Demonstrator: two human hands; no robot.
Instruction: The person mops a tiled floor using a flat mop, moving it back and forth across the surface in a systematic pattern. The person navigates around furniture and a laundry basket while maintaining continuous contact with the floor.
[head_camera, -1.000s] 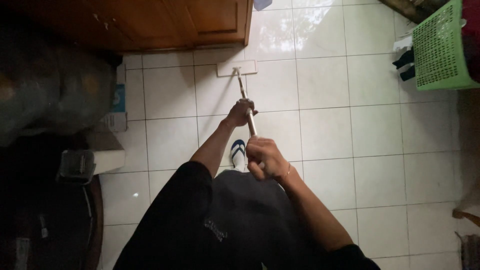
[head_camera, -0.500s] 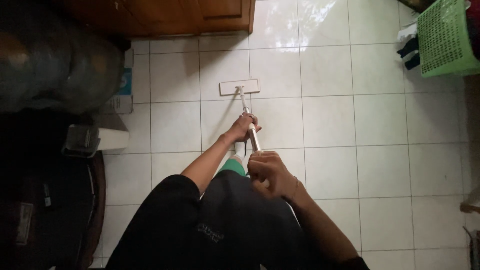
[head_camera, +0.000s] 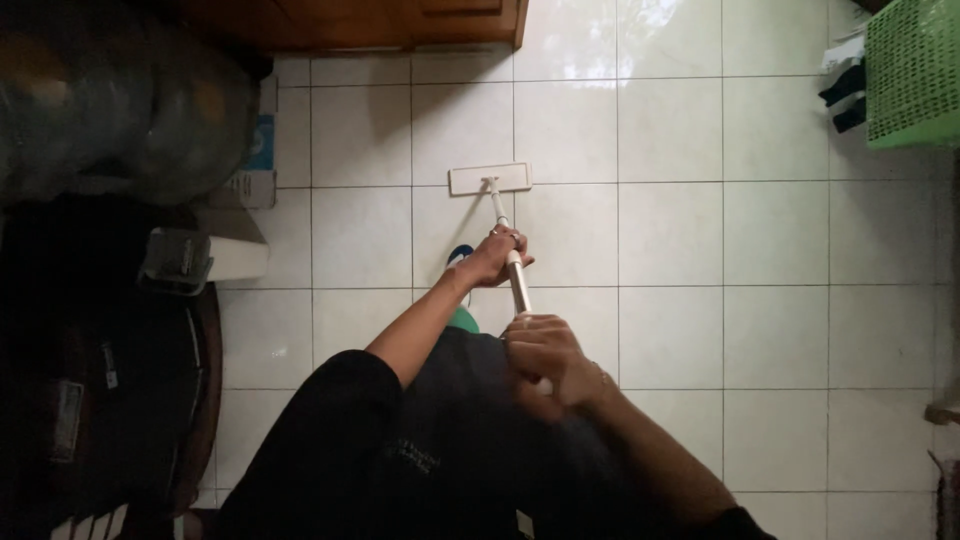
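Both hands are closed around the mop handle (head_camera: 515, 272): the left hand (head_camera: 494, 258) lower down, the right hand (head_camera: 545, 355) near its top. The flat white mop head (head_camera: 490, 178) rests on the tiled floor (head_camera: 720, 300), ahead of what seems a sandalled foot (head_camera: 459, 256). A green basket (head_camera: 915, 75) stands well apart.

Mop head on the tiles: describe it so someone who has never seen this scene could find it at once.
Start from the wooden cabinet at the top of the white tiled floor. Just below it lies the mop head, a flat pale rectangle. A light handle runs from it to both hands, unlike anything else on the floor.
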